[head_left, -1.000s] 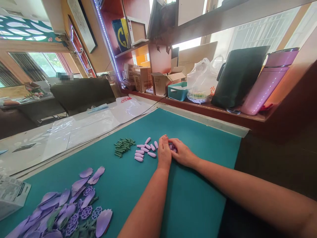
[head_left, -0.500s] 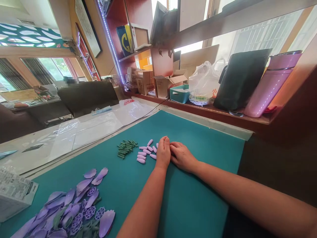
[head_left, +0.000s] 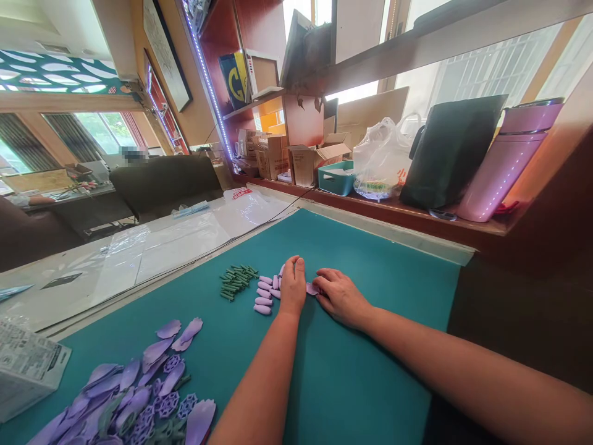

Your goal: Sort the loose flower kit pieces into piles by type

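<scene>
My left hand (head_left: 293,285) stands on its edge on the green mat (head_left: 370,253), fingers stretched out, its outer side against a cluster of small lilac bud-shaped pieces (head_left: 263,301). Part of that cluster is hidden behind it. Opposite, the curved fingers of my right hand (head_left: 341,295) pinch the right end of a single lilac piece (head_left: 311,288); the fingertips cover that end. Left of the buds lies a heap of short green stem pieces (head_left: 237,280).
Purple plastic petals (head_left: 132,371), lattice rings (head_left: 167,402) and green leaf parts (head_left: 169,429) are heaped at front left, beside a white box (head_left: 30,364). Along the back, a ledge holds a pink tumbler (head_left: 512,161), a black bag (head_left: 451,151) and a teal basket (head_left: 336,181).
My left hand has moved left, and the lilac buds beside it sit closer together. A gap has opened between my hands, showing the lilac piece at my right fingertips.
</scene>
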The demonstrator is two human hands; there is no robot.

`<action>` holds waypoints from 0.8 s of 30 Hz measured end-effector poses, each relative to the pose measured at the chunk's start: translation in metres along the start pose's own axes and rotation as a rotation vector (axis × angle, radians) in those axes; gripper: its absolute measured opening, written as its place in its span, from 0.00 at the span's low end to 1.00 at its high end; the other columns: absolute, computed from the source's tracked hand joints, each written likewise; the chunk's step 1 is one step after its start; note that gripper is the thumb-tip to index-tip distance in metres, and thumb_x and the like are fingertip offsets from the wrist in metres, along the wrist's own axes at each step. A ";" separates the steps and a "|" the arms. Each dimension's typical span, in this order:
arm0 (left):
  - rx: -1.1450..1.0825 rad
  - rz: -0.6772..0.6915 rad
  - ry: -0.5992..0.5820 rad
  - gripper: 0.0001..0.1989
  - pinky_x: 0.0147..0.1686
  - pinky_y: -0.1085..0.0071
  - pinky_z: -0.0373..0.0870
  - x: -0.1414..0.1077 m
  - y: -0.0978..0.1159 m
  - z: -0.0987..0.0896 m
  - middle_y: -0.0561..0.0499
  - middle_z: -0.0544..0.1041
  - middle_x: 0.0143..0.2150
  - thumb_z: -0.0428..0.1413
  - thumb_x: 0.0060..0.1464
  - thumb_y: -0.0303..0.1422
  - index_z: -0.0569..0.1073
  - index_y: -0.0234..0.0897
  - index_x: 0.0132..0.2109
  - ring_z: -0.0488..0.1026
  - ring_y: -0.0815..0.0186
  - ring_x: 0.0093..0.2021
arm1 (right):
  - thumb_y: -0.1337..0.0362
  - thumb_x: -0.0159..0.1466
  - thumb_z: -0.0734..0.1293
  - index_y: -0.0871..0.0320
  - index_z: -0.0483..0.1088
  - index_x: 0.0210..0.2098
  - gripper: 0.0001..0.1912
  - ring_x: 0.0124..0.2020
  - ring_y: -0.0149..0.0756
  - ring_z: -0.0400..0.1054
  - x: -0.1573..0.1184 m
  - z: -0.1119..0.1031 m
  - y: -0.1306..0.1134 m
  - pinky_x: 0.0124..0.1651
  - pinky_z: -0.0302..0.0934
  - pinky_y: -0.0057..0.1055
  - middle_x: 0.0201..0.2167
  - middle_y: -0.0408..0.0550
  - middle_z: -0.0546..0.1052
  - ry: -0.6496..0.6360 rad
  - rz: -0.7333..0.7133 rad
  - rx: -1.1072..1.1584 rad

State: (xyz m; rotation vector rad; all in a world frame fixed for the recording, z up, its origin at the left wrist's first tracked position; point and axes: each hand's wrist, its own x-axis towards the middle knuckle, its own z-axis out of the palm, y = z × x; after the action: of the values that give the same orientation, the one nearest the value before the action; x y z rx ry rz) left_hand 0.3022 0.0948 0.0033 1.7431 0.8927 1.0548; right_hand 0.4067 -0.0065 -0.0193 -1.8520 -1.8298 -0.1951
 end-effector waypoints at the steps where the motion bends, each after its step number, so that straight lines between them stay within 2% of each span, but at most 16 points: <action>1: -0.008 -0.005 0.002 0.17 0.46 0.56 0.70 0.000 0.000 0.000 0.45 0.71 0.52 0.53 0.58 0.38 0.69 0.36 0.52 0.71 0.60 0.47 | 0.67 0.63 0.60 0.57 0.70 0.44 0.11 0.53 0.44 0.62 0.000 0.000 0.000 0.54 0.57 0.43 0.52 0.55 0.69 -0.006 0.002 0.001; 9: -0.129 -0.063 0.015 0.16 0.46 0.55 0.70 -0.011 0.011 -0.008 0.44 0.71 0.53 0.53 0.59 0.39 0.69 0.37 0.52 0.71 0.60 0.48 | 0.63 0.59 0.65 0.57 0.64 0.55 0.24 0.57 0.46 0.59 -0.001 -0.003 0.000 0.57 0.55 0.45 0.55 0.56 0.67 0.006 0.005 0.097; 14: -0.227 -0.132 0.032 0.17 0.47 0.54 0.69 -0.028 0.026 -0.026 0.44 0.71 0.52 0.52 0.59 0.40 0.70 0.36 0.51 0.71 0.59 0.49 | 0.62 0.60 0.64 0.55 0.65 0.55 0.23 0.57 0.45 0.60 -0.002 -0.007 0.001 0.58 0.54 0.47 0.56 0.55 0.67 -0.018 0.001 0.099; 17: -0.282 -0.161 0.039 0.19 0.47 0.56 0.69 -0.045 0.043 -0.045 0.43 0.72 0.52 0.48 0.60 0.44 0.71 0.36 0.49 0.70 0.59 0.51 | 0.61 0.62 0.63 0.51 0.68 0.53 0.19 0.57 0.47 0.59 -0.004 -0.011 -0.003 0.58 0.50 0.50 0.56 0.54 0.67 -0.060 -0.030 0.033; 19: -0.304 -0.170 0.037 0.20 0.46 0.61 0.69 -0.059 0.058 -0.062 0.43 0.73 0.52 0.44 0.61 0.46 0.72 0.38 0.46 0.68 0.59 0.54 | 0.60 0.62 0.63 0.51 0.71 0.50 0.16 0.57 0.47 0.59 -0.004 -0.013 -0.005 0.58 0.50 0.51 0.56 0.53 0.68 -0.078 -0.044 0.009; 24: -0.329 -0.186 0.024 0.21 0.45 0.64 0.71 -0.102 0.092 -0.113 0.44 0.74 0.52 0.48 0.56 0.49 0.74 0.38 0.44 0.68 0.57 0.55 | 0.62 0.62 0.64 0.55 0.73 0.45 0.13 0.56 0.47 0.60 -0.002 -0.011 -0.007 0.58 0.51 0.49 0.54 0.55 0.69 -0.075 -0.012 0.039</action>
State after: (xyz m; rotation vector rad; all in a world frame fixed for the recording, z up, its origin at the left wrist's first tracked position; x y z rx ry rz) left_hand 0.1721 0.0087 0.0878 1.3511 0.8263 1.0357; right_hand 0.4029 -0.0135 -0.0095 -1.8445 -1.8821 -0.0952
